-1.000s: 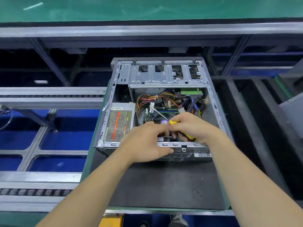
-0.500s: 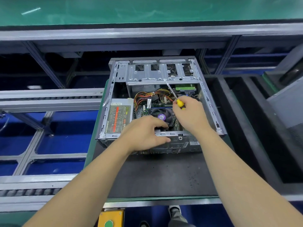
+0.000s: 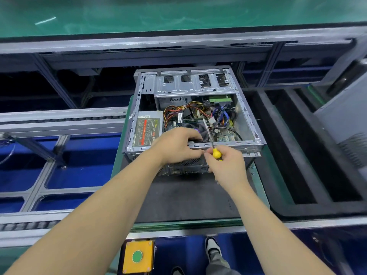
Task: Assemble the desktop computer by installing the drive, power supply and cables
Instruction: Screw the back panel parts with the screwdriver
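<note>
Grey steel computer case (image 3: pixel 246 116) lying open on the dark mat of the table (image 3: pixel 188 197), power supply (image 3: pixel 146 129) already seated at its left, cable bundle (image 3: pixel 190 111) loose behind the fan. Fastening step apparently in hand: yellow-handled screwdriver (image 3: pixel 216 153) clasped in the right hand (image 3: pixel 226 165), shaft slanting up over the near rail; left hand (image 3: pixel 176 147) curled over that rail, contents hidden. Next move, probably: tip set squarely on a screw, case steadied.
</note>
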A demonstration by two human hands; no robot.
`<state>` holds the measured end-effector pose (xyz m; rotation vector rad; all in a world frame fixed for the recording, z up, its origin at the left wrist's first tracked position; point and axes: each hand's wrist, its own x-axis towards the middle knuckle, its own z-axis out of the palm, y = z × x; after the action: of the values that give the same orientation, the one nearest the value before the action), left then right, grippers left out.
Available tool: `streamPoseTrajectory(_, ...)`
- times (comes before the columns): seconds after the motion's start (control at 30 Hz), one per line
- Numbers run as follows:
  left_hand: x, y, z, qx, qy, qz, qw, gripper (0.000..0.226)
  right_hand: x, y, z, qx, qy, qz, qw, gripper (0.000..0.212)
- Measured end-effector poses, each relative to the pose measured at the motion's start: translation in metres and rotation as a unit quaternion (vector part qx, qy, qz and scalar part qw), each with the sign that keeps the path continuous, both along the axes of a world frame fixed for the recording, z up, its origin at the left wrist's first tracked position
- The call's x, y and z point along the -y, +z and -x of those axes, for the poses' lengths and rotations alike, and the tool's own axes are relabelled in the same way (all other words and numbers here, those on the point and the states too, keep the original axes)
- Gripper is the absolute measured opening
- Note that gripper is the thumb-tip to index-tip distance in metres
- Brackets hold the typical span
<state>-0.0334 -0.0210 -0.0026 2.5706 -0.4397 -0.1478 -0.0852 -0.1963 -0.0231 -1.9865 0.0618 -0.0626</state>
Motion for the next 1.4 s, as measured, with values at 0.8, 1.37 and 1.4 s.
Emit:
streamPoseTrajectory(0.8,-0.002,0.009,0.0,-0.041,-0.017,0.038,0.998,0.041,-0.04,0.002,0.007,0.012,-0.12,0.075,0.99,0.039)
streamPoseTrajectory(1.37,-0.001,0.007,0.0,-0.018,-0.009,-0.006,1.0,0.044,-0.049,-0.001,0.01,0.021,-0.169,-0.008,0.985,0.046)
streamPoseTrajectory(1.4,-0.001,0.007,0.0,-0.023,-0.009,-0.006,1.0,0.044,-0.05,-0.001,0.011,0.023,-0.171,-0.006,0.985,0.046)
